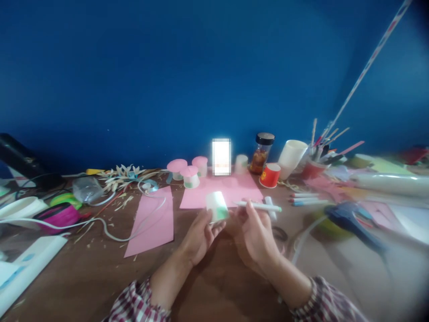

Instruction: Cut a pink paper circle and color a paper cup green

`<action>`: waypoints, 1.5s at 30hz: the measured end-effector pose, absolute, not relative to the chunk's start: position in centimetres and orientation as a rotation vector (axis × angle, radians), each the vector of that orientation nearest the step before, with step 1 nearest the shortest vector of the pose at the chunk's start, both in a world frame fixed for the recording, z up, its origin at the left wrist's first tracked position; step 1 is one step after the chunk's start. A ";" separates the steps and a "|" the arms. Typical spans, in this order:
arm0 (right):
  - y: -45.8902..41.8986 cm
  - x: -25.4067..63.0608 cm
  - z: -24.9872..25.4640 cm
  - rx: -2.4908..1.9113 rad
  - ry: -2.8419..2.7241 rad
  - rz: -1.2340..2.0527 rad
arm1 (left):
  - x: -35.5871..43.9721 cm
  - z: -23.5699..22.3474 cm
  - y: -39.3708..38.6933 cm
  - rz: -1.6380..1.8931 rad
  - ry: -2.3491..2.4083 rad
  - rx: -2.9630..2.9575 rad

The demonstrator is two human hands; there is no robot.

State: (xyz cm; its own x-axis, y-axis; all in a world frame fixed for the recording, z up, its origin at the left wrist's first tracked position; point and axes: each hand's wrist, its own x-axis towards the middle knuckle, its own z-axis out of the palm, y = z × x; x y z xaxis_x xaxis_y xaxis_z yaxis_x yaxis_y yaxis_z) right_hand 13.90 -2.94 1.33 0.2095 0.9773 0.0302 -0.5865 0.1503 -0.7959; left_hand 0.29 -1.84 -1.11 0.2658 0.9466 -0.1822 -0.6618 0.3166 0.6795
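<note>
My left hand (201,235) holds a small white paper cup (216,205), tilted, with a green patch coloured on its lower side. In my right hand (258,235) is a white marker pen (264,206) with a green end, gripped between thumb and fingers. Its tip points left towards the cup, a short way apart from it. Behind both hands lies a pink paper sheet (231,190). A loose white pen or cap (271,208) rests just beyond my right hand. Near the sheet's left edge stand several cups with pink paper tops (190,172).
Right of the sheet stand a small red cup (270,175), a dark-lidded jar (263,152) and a tall white cup (291,158). A blue glue gun (355,223) lies at the right. A white cable (114,237) crosses another pink sheet (150,223) at the left.
</note>
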 end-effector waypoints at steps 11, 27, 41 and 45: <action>-2.9 15.8 2.2 -1.188 -1.350 0.615 | 0.7 -1.3 -2.0 1.167 0.670 0.605; -3.3 15.6 1.4 -1.262 -1.487 0.492 | 1.2 -1.4 -2.4 1.162 0.731 0.589; -3.1 15.8 2.2 -1.233 -1.234 0.530 | 1.2 -0.6 -2.6 1.120 0.705 0.547; -2.6 15.9 2.1 -1.216 -1.147 0.543 | 1.0 -0.5 -2.6 1.101 0.663 0.550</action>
